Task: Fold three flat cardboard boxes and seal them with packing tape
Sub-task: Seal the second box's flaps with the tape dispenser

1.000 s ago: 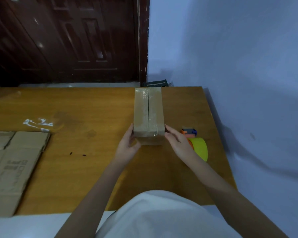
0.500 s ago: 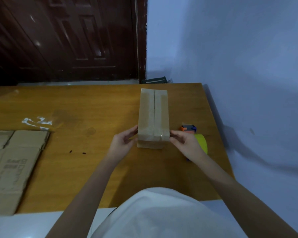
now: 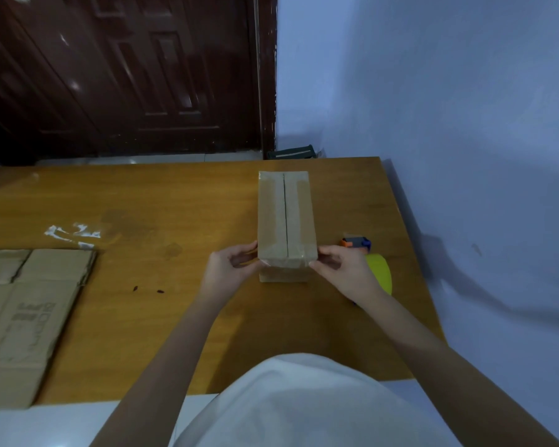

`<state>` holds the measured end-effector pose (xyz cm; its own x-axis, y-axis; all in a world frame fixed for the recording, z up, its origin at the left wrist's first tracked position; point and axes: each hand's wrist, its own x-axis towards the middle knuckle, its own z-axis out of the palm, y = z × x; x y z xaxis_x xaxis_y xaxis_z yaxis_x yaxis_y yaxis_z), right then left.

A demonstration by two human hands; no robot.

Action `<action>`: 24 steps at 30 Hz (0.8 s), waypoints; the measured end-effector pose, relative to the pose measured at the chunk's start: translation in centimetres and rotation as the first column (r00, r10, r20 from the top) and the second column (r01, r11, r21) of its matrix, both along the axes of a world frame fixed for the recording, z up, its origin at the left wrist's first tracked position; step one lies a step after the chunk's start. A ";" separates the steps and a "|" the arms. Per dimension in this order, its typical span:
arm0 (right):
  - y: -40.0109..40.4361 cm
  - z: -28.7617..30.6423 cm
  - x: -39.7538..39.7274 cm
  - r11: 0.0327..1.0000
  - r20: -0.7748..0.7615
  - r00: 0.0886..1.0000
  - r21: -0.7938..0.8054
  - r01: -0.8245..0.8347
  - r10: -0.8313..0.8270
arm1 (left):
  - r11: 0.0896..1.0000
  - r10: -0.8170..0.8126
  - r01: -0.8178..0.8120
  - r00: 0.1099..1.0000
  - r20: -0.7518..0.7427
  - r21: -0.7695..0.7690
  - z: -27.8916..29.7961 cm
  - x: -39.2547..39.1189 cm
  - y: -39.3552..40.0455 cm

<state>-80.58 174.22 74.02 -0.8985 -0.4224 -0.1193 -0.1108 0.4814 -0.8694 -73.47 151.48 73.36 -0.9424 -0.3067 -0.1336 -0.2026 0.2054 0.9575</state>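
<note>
I am holding the folded brown cardboard box by its near end, and it is standing on the orange-brown wooden desk with its long side running away from me. My left hand is pinching the box's near left corner between thumb and curled fingers, so that grip is closed on the box. My right hand is doing the same at the near right corner, thumb on the top edge and fingers curled against the side. Clear packing tape is lying glossy along the top of the box over the seam between the two flaps and wrapping down over the near end.

Just to the right of the box, partly hidden behind my right hand, the yellow roll on the orange and blue tape dispenser is lying on the desk. Well to the left of the box, the flat unfolded brown cardboard sheets are lying at the desk's left side. Between them and the box, some white scraps are sticking to the desk.
</note>
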 end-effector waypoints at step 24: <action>0.2 0.8 -0.4 0.994 0.166 0.986 -0.111 -0.006 0.024 | 0.998 -0.047 0.047 0.999 -0.003 0.037 1.0 0.3 0.8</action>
<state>-80.99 174.41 74.80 -0.8634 -0.4546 -0.2189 0.0334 0.3815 -0.9238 -73.16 152.23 74.31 -0.9559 -0.2571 -0.1420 -0.1916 0.1794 0.9650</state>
